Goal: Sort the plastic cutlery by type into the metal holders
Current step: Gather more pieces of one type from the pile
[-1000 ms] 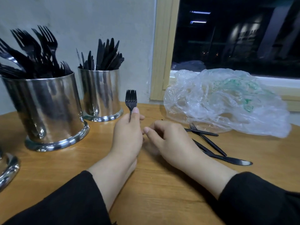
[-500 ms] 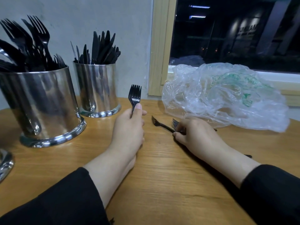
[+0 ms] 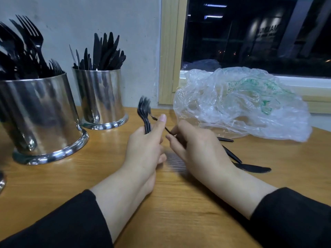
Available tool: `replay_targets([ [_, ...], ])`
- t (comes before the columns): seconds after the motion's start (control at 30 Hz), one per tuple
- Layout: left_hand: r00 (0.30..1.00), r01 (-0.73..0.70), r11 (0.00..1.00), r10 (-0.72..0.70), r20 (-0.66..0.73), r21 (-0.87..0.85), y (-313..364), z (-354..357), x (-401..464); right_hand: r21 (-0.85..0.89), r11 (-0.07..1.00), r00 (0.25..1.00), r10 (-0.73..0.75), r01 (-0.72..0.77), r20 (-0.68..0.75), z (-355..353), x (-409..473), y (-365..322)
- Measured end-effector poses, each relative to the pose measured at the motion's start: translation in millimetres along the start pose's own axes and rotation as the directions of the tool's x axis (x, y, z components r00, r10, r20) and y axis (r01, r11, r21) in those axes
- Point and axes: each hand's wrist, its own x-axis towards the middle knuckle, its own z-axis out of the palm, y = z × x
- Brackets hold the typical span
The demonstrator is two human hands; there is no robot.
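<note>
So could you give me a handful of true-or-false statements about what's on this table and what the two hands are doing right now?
1. The left hand holds a small bunch of forks upright. True.
2. The nearer metal holder is full of knives. False: it holds forks; the knives stand in the farther holder.
3. The right hand is empty and flat on the table. False: its fingers pinch a single black piece of cutlery that points toward the left hand.
4. A crumpled clear plastic bag lies by the window. True.
5. Some black cutlery lies loose on the table, right of the right hand. True.
</note>
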Motion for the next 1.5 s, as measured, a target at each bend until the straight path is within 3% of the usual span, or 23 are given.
replay_targets([
  [0.23,0.996,0.063,0.998,-0.063,-0.057,0.006,0,-2,5,0.039,0.985,0.978,-0.173,0.170,0.118,-4,-2,-4],
  [0.33,0.997,0.026,0.998,-0.022,-0.079,0.054,3,-3,6,0.065,0.998,0.994,-0.015,0.008,0.110,-16,1,15],
  [0.5,0.998,-0.037,0.995,0.041,-0.041,0.097,7,-2,2,-0.128,0.965,0.944,0.250,-0.227,0.216,-45,-15,74],
  [0.6,0.998,-0.066,0.984,0.068,-0.007,0.163,3,-4,2,-0.235,0.938,0.894,0.322,-0.256,0.311,-54,-23,85],
  [0.77,0.999,-0.022,0.981,0.013,0.047,0.194,1,-3,1,-0.239,0.939,0.874,0.323,-0.247,0.364,-50,-22,79],
  [1.0,0.997,0.017,0.973,-0.035,0.074,0.232,2,-2,-3,-0.148,0.928,0.867,0.372,-0.342,0.330,-47,-22,75],
  [1.13,0.991,0.009,0.971,-0.040,0.126,0.237,1,0,-6,0.155,0.891,0.901,0.404,-0.426,0.156,-49,-19,62],
  [1.23,0.980,0.007,0.979,-0.048,0.193,0.204,-1,4,-10,0.324,0.852,0.911,0.370,-0.411,0.182,-45,-18,39],
  [1.37,0.959,0.003,0.988,-0.046,0.280,0.152,-3,11,-16,0.351,0.866,0.924,0.269,-0.356,0.272,-34,-22,19],
  [1.5,0.983,-0.041,0.974,0.000,0.183,0.223,0,7,-12,0.246,0.908,0.940,0.314,-0.339,0.136,-37,-17,38],
])
